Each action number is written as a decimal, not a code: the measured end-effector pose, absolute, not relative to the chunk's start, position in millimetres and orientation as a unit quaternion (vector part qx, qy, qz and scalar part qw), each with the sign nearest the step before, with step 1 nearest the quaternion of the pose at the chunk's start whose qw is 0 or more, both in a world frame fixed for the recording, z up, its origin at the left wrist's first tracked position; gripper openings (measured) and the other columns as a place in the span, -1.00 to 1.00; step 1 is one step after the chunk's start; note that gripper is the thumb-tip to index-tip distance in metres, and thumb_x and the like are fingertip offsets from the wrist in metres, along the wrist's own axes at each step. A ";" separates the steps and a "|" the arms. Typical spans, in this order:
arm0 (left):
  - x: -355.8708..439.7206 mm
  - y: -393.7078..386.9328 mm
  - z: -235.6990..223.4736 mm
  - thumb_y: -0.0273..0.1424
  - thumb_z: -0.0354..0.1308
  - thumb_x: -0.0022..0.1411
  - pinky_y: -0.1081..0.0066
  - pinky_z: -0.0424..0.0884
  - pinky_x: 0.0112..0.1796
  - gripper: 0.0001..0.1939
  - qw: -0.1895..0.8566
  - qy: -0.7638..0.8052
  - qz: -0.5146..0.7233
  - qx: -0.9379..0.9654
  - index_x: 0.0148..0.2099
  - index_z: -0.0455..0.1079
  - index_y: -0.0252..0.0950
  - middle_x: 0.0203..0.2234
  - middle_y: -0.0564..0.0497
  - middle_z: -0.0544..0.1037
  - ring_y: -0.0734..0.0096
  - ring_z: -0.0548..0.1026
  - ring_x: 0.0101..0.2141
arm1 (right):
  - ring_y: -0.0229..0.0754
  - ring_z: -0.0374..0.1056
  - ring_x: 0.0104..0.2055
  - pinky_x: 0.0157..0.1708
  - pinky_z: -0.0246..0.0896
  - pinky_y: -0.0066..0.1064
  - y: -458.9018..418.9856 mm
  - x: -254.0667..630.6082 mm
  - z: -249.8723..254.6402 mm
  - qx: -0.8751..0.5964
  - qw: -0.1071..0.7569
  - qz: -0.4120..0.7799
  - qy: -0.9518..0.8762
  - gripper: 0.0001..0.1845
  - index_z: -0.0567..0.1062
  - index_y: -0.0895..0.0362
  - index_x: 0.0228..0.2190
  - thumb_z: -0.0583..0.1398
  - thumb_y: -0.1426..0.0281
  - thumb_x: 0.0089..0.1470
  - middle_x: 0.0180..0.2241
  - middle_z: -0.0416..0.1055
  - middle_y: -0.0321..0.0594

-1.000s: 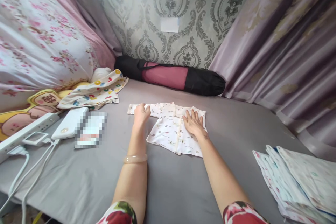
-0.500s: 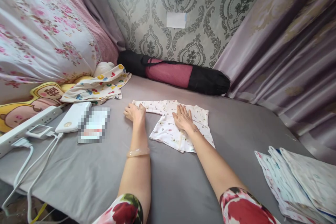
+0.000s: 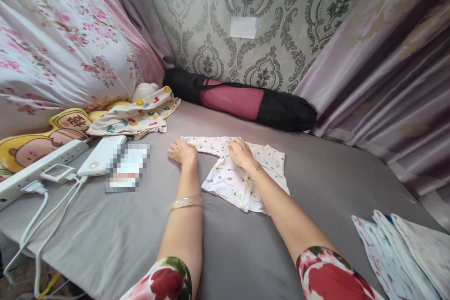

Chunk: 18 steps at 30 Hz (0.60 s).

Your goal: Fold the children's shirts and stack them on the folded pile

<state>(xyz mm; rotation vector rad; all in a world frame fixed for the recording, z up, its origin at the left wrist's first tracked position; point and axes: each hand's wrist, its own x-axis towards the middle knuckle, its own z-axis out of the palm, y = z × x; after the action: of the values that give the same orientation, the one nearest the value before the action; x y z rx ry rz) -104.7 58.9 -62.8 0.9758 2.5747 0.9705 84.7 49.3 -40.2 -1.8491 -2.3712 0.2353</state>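
Observation:
A small white baby shirt [image 3: 225,176] with a tiny print lies spread on the grey sheet, one sleeve stretched out to the left and the other side folded in. At the end of that sleeve, my left hand [image 3: 183,151] has its fingers curled closed around the cuff. My right hand [image 3: 241,153] rests on the upper part of the shirt near the shoulder, its fingers bent and drawn together on the cloth. The fingertips of both hands are partly hidden. A pale bangle [image 3: 186,202] circles my left forearm.
Folded clothes [image 3: 397,253] are stacked at the lower right. A black and pink rolled bag [image 3: 232,99] lies along the wall. To the left are a printed cloth [image 3: 138,115], a white power bank [image 3: 101,155], a power strip [image 3: 45,168] with cables, and a blurred flat object [image 3: 128,167].
My right hand has shifted slightly up and left over the shirt, its fingers going from flat and spread to bent together. My left hand stays at the cuff. The view has turned a little.

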 end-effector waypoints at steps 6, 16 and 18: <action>-114.1 67.7 -63.1 -0.41 0.08 0.12 0.02 0.32 -0.01 -0.80 0.174 0.827 0.433 0.313 -0.17 0.38 -0.31 -0.13 -0.28 0.50 -0.08 0.42 0.00 | 0.10 0.14 0.25 0.12 0.10 -0.17 64.4 69.2 -31.1 -0.625 -0.010 0.189 -0.758 -0.43 0.23 0.07 0.24 -0.01 0.14 0.28 0.23 0.14 0.06; -103.4 96.6 -59.2 -0.48 0.15 0.04 0.45 0.46 -0.32 -0.88 0.438 0.440 0.780 0.081 -0.37 0.25 -0.25 -0.49 0.06 0.47 0.38 0.55 -0.32 | 0.24 -0.06 0.36 0.18 0.04 0.07 89.5 73.3 -16.8 -0.618 -0.126 0.277 -0.725 0.15 -0.18 -0.09 0.37 0.25 -0.13 -0.06 0.42 -0.39 -0.03; -96.8 96.7 -53.8 -0.49 0.14 0.06 0.44 0.48 -0.27 -0.92 0.458 0.408 0.785 0.086 -0.38 0.27 -0.26 -0.46 0.01 0.51 0.35 0.56 -0.26 | 0.25 -0.08 0.36 0.16 0.08 0.11 89.4 70.1 -12.4 -0.627 -0.128 0.278 -0.716 0.17 -0.18 -0.12 0.37 0.27 -0.11 -0.08 0.43 -0.40 -0.05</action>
<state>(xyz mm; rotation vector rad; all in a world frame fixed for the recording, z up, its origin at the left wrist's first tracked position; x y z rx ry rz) -96.8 96.7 -53.8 0.2120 1.0043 1.9340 70.1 89.4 -12.4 -2.1502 -2.4546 0.9517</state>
